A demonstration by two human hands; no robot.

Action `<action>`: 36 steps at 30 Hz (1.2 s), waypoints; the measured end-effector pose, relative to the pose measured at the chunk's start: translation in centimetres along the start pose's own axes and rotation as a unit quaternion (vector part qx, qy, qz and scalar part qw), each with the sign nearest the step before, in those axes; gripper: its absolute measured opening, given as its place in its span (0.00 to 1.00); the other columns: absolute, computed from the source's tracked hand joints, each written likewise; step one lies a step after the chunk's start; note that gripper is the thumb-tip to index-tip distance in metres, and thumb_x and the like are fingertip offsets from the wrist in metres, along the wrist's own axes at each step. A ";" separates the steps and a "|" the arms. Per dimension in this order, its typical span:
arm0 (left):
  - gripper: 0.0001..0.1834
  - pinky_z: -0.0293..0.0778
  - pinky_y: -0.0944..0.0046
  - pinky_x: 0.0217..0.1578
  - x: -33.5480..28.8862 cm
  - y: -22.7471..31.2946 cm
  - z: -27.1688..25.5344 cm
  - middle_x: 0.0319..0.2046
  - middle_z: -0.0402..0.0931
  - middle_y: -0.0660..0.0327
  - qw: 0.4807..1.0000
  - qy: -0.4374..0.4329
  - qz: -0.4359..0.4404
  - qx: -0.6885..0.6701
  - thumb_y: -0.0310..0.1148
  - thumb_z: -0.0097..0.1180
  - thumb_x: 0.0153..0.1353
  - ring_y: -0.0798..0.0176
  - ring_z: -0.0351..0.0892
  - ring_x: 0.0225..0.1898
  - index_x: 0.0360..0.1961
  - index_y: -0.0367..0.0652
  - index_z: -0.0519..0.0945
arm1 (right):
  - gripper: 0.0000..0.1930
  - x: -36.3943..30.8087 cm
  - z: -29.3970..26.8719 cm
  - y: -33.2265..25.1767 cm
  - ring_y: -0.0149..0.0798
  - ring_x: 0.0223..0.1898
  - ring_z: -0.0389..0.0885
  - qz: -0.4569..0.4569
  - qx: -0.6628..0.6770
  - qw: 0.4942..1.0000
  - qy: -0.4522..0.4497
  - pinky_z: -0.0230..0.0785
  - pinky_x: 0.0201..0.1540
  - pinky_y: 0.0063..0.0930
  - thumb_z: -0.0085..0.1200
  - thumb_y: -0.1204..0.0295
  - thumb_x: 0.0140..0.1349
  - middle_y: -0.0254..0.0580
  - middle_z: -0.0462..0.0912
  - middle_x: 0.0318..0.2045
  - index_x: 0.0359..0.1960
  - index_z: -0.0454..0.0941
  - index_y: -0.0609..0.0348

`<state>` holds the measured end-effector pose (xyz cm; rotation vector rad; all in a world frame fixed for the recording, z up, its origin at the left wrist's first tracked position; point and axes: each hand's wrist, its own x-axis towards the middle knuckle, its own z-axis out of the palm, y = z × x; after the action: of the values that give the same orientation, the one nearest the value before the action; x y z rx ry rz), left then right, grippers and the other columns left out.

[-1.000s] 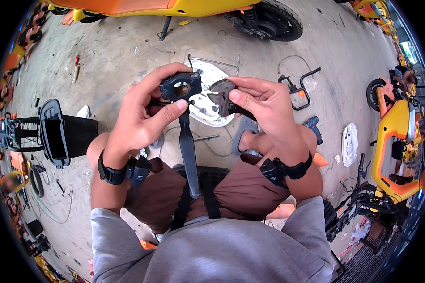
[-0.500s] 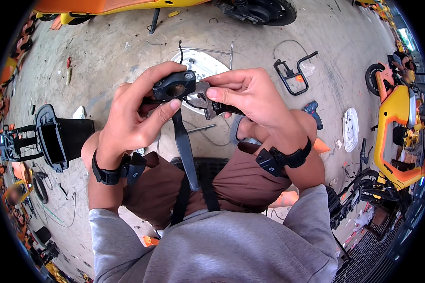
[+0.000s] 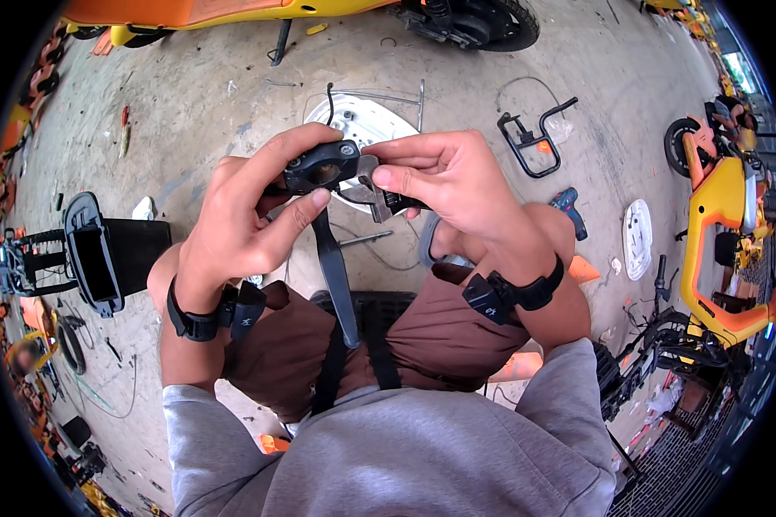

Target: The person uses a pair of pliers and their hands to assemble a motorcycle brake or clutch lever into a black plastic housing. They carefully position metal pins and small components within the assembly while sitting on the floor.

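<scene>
I have my left hand [image 3: 241, 224] wrapped around a black brake lever [image 3: 332, 258], thumb and forefinger pinching its clamp [image 3: 321, 165] at the top, so that hand is closed on the part. The lever's long blade hangs down from the clamp, below my left fingers, and ends over my lap between my knees.

My right hand [image 3: 448, 177] sits just right of the clamp, fingers curled and closed on a small dark piece [image 3: 386, 196] that touches the clamp's right side. I cannot tell exactly what that piece is; most of it is hidden under my fingers. The two hands almost meet, with thumbs and forefingers close together over the clamp.

Each wrist carries a black band [image 3: 200, 320], and a second one [image 3: 510, 293] is on the right wrist.

Beyond my hands, on the concrete floor [image 3: 190, 103], lies a white round cover [image 3: 362, 121], partly hidden behind the clamp. Farther right of my right hand there is a black bent metal bracket [image 3: 535, 138], and nearer my right forearm a small blue tool [image 3: 569, 207]. A white flat plate [image 3: 636, 237] lies well right of that. Left of my left hand stands a black basket frame [image 3: 90, 250]. Far above the hands an orange and yellow scooter [image 3: 233, 10] stands, and another scooter [image 3: 720, 233] is at the far right.
</scene>
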<state>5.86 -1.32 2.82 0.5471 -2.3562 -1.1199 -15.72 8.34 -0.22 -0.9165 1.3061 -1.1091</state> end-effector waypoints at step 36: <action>0.22 0.39 0.81 0.09 0.2 -3.4 -1.3 0.18 0.68 0.72 0.748 -0.052 -0.336 -0.570 0.25 0.57 0.61 0.85 0.53 0.11 0.56 0.32 0.70 | 0.13 -0.2 0.5 0.0 0.42 0.43 0.85 -0.618 -0.455 0.637 0.070 0.80 0.37 0.29 0.60 0.74 0.53 0.41 0.86 0.41 0.41 0.84 0.58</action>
<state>6.92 -4.21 0.91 0.8289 -1.0439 -2.6030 -15.20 8.54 -0.14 -2.8336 1.2748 -1.4732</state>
